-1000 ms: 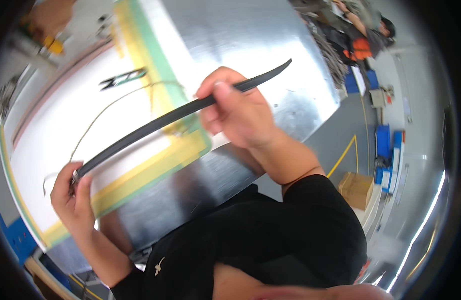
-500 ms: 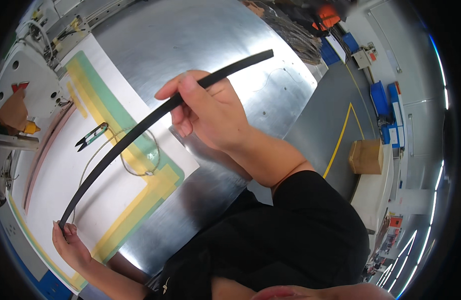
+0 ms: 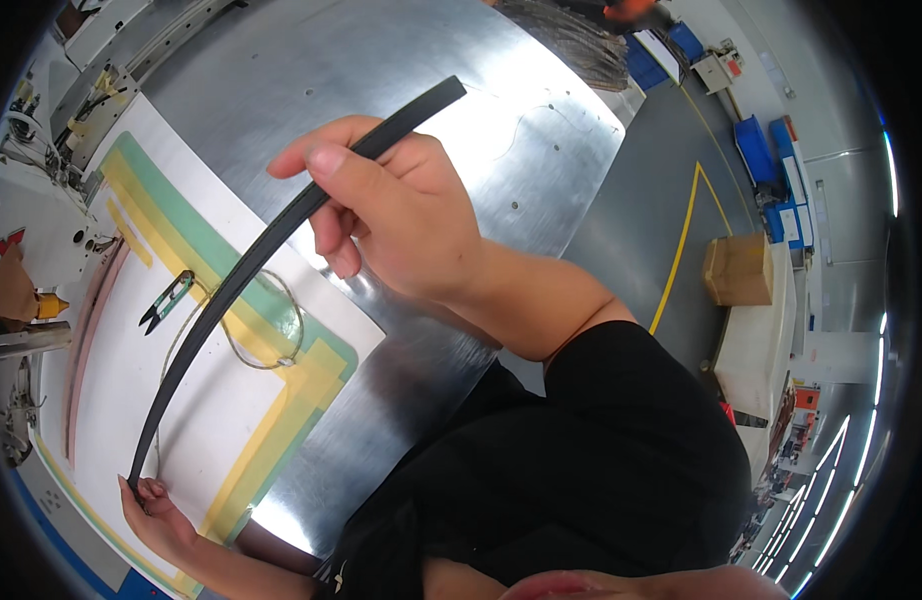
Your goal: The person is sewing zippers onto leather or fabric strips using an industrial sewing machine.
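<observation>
A long, narrow black strip runs in a gentle curve between my two hands, held up over the work surface. My left hand pinches its lower end at the lower left. Near the other end, my right hand grips it between thumb and fingers, and a short tail sticks out beyond. Beneath the strip lie green-handled thread snips with dark blades, on a white sheet edged with yellow and green tape. A thin cord loop trails from the snips and passes partly behind the strip.
Machine parts line the left side. A shiny metal tabletop extends behind and right of the sheet. Dark pleated material lies at the far edge. On the right are a cardboard box, blue bins and a yellow floor line.
My right hand and the strip's upper end have shifted left and slightly up in view. My left hand appears a little lower. The whole scene has shifted slightly too, and both hands keep their grip.
</observation>
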Tool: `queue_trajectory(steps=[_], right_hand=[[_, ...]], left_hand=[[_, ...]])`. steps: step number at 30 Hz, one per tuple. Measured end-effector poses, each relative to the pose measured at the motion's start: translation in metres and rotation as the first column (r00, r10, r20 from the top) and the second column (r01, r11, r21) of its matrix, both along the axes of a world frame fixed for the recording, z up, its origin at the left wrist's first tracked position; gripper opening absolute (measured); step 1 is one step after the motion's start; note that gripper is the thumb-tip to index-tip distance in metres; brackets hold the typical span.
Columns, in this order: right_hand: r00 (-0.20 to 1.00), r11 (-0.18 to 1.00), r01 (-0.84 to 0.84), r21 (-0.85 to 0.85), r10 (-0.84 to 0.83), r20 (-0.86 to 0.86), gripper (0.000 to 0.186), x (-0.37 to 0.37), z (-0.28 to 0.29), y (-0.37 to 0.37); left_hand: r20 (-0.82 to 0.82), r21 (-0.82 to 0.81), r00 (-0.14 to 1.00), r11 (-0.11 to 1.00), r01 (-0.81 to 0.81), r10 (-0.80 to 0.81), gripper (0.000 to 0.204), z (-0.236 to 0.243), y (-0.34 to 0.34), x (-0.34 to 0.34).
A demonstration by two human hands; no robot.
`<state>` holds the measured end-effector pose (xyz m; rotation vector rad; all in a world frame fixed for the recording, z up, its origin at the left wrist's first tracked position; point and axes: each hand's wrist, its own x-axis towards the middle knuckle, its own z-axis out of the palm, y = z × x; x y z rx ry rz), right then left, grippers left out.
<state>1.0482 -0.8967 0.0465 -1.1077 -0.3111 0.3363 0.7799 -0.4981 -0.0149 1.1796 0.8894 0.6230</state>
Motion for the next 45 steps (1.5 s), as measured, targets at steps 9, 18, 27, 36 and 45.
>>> queue_trajectory(steps=[9, 18, 27, 36, 45], right_hand=[[1.000, 1.000, -0.006, 0.009, 0.006, 0.012, 0.031, -0.002, 0.001, -0.002], [0.999, 0.999, -0.032, 0.032, 0.033, -0.004, 0.032, -0.002, 0.002, -0.006], [0.999, 1.000, 0.021, -0.019, -0.020, 0.050, 0.052, -0.003, 0.003, -0.002], [0.999, 0.982, 0.031, 0.185, -0.025, -0.033, 0.049, -0.008, -0.013, 0.003], [0.967, 0.957, -0.249, 0.147, 0.238, 0.093, 0.042, -0.018, -0.027, 0.000]], left_hand=[[-0.009, 0.050, 1.000, 0.999, -0.011, 0.011, 0.030, -0.001, -0.003, 0.001], [-0.006, 0.049, 0.999, 0.998, -0.050, 0.051, 0.029, 0.000, -0.004, 0.002], [0.065, -0.005, 0.995, 0.997, -0.076, 0.076, 0.025, -0.003, -0.003, -0.002], [0.066, -0.005, 0.996, 0.998, -0.064, 0.064, 0.017, -0.001, -0.002, -0.002], [-0.313, 0.694, 0.866, 0.716, -0.072, 0.390, 0.027, 0.016, -0.021, 0.010]])
